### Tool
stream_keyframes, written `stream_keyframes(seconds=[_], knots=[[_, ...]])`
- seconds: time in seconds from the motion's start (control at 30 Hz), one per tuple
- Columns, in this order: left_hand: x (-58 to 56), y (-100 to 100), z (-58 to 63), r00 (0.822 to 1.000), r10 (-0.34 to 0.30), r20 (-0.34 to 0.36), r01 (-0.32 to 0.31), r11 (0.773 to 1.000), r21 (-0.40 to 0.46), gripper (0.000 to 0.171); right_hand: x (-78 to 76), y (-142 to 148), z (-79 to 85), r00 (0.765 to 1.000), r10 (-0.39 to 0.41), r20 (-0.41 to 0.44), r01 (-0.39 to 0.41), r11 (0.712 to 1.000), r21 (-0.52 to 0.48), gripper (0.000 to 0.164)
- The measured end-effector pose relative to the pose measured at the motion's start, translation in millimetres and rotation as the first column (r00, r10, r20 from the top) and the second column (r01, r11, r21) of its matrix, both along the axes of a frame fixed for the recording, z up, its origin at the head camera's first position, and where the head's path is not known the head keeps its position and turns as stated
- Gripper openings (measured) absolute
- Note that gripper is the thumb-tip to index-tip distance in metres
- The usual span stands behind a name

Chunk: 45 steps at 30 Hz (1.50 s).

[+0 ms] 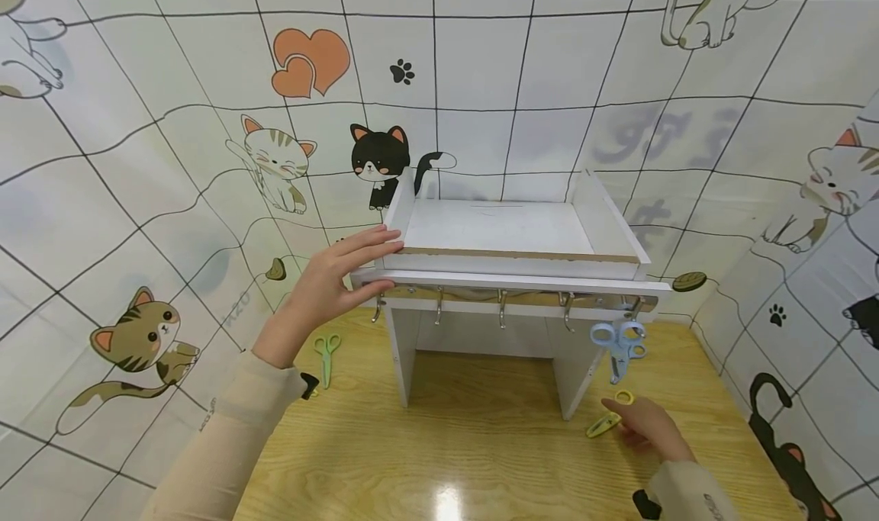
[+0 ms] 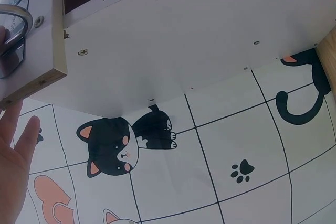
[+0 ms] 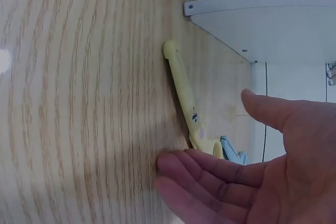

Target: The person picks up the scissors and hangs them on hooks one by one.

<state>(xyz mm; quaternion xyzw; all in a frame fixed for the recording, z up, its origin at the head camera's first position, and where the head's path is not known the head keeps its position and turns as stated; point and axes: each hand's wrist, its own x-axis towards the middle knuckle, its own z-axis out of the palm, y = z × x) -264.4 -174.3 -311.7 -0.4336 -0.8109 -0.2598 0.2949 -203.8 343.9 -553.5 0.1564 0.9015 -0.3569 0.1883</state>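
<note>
1. Head view: the left hand [image 1: 336, 277], fingers extended, rests against the left front corner of a white, open-topped board shelf [image 1: 522, 265], gripping nothing.
2. The right hand [image 1: 652, 429], fingers loosely bent, is at a pair of yellow plastic scissors [image 1: 604, 426] on the wood-grain surface [image 1: 446, 452], right of the shelf.
3. Blue-handled scissors [image 1: 619, 345] hang from the rightmost of the silver metal hooks [image 1: 501, 307]; light-green scissors [image 1: 326, 357] lie at left.
4. Faint letters [image 1: 676, 136] on the white cat-print sheet [image 1: 481, 56] and lettering [image 1: 714, 506] on the right sleeve are unreadable.
5. Left wrist view: fingers reach the shelf's edge beside a hook.
6. Right wrist view: thumb spread, fingertips overlap the yellow scissors' handle; contact is unclear. Their small dark print is illegible.
</note>
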Motion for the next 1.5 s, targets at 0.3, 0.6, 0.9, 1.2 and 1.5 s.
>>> stream_keyframes(seconds=[0.3, 0.6, 0.9, 1.2, 1.5], knots=[[0.5, 0, -1.3, 1.0, 0.002, 0.007, -0.002, 1.0, 0.007, 0.057, 0.6, -8, -4.7, 0.995, 0.092, 0.024, -0.095, 0.963, 0.254, 0.059], [0.7, 0, -0.8, 1.0, 0.003, 0.011, -0.003, 1.0, 0.005, 0.057, 2.2, -16, -0.8, 0.994, 0.113, -0.001, -0.105, 0.929, 0.356, 0.044], [-0.9, 1, -1.0, 1.0, -0.004, 0.0, 0.004, 1.0, 0.003, 0.057, 3.5, -11, 2.0, 0.991, 0.131, -0.013, -0.117, 0.926, 0.359, 0.024], [-0.1, 1, 0.5, 1.0, -0.005, 0.0, 0.005, 1.0, 0.012, 0.057, 12.8, 2, -1.4, 0.985, 0.161, -0.062, -0.125, 0.911, 0.392, 0.029], [0.2, 0, 0.2, 1.0, 0.008, 0.01, -0.008, 1.0, 0.007, 0.056, 20.7, 18, 5.0, 0.983, 0.154, -0.097, -0.107, 0.919, 0.378, 0.031]])
